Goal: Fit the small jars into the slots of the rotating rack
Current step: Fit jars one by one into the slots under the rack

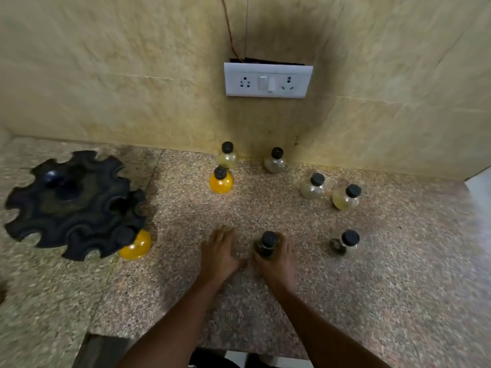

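The right hand (276,257) has its grip closed around a dark-filled jar (267,245) standing on the tabletop (265,208), fingers curled about its round body below the black cap. Just to the left of that grip the left hand (218,251) lies flat and open on the stone, holding nothing. To the right of the grip stands another dark jar (345,243); beyond it, toward the wall, stand two pale jars (313,186) (346,197), then one more pale jar (275,160), a yellowish one (227,156) and an orange one (221,180) touching in front of it. Far left of the grip sits the black rotating rack (71,205), with one orange jar (135,244) already hanging in a slot at its near edge.

It looks like the pick-up step: the next move calls for lifting the jar, carrying it left, and sliding its neck into a free slot. No labels or brand names can be read; the wall socket (268,80) bears no legible writing.
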